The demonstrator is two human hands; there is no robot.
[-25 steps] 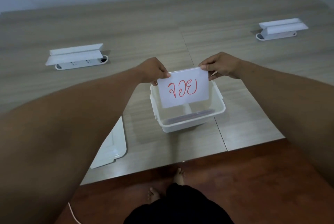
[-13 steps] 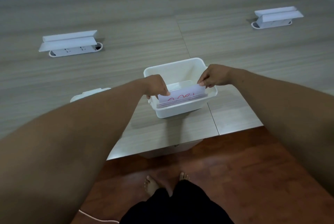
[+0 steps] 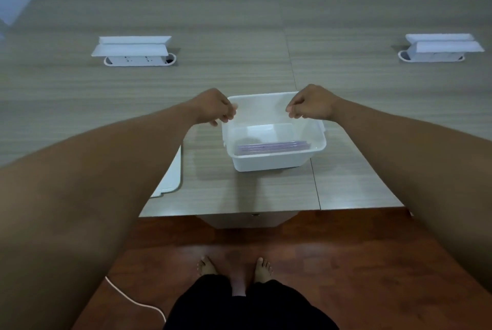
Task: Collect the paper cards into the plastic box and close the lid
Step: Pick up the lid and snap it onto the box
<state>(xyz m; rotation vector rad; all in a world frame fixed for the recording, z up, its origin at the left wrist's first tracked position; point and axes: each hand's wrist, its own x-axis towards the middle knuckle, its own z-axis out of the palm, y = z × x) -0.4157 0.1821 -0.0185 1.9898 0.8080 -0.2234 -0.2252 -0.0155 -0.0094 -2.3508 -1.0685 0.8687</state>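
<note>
A white plastic box (image 3: 269, 162) stands open on the wooden table near its front edge. Inside it a stack of paper cards (image 3: 274, 146) lies flat on the bottom, their edges showing against the near wall. My left hand (image 3: 215, 106) hovers above the box's far left corner, fingers curled with nothing in them. My right hand (image 3: 310, 103) hovers above the far right corner, fingers likewise curled and empty. The white lid (image 3: 170, 178) lies flat on the table to the left of the box, mostly hidden under my left forearm.
Two white pop-up socket units stand open in the table, one at the back left (image 3: 133, 51), one at the back right (image 3: 439, 48). The table's front edge (image 3: 239, 214) is close to me. My bare feet and a white cable (image 3: 133, 300) are on the red-brown floor.
Both hands lowered the card with red writing into the box, let it go, and rose to the box's far corners. The card now lies in the box.
</note>
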